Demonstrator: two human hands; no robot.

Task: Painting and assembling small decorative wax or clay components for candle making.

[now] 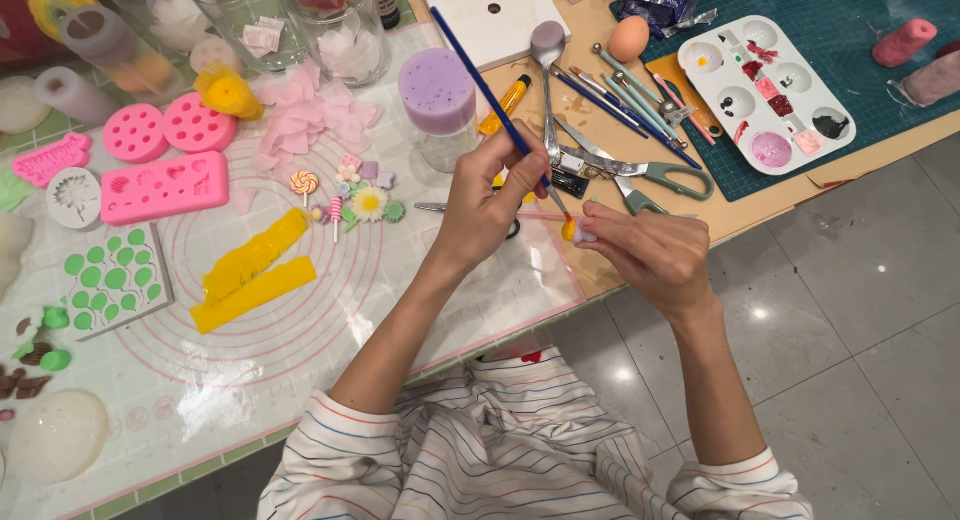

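Cluttered counter (760,205) below: my left hand (490,205) pinches a blue paintbrush (490,100), its long axis slanting up-left and away, bristle tip touching the small yellow-and-white piece (575,232) gripped in my right hand (650,255) fingertips just beside it, over the counter edge.

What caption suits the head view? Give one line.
Left hand touches a blue brush to a small yellow piece pinched in the right hand.
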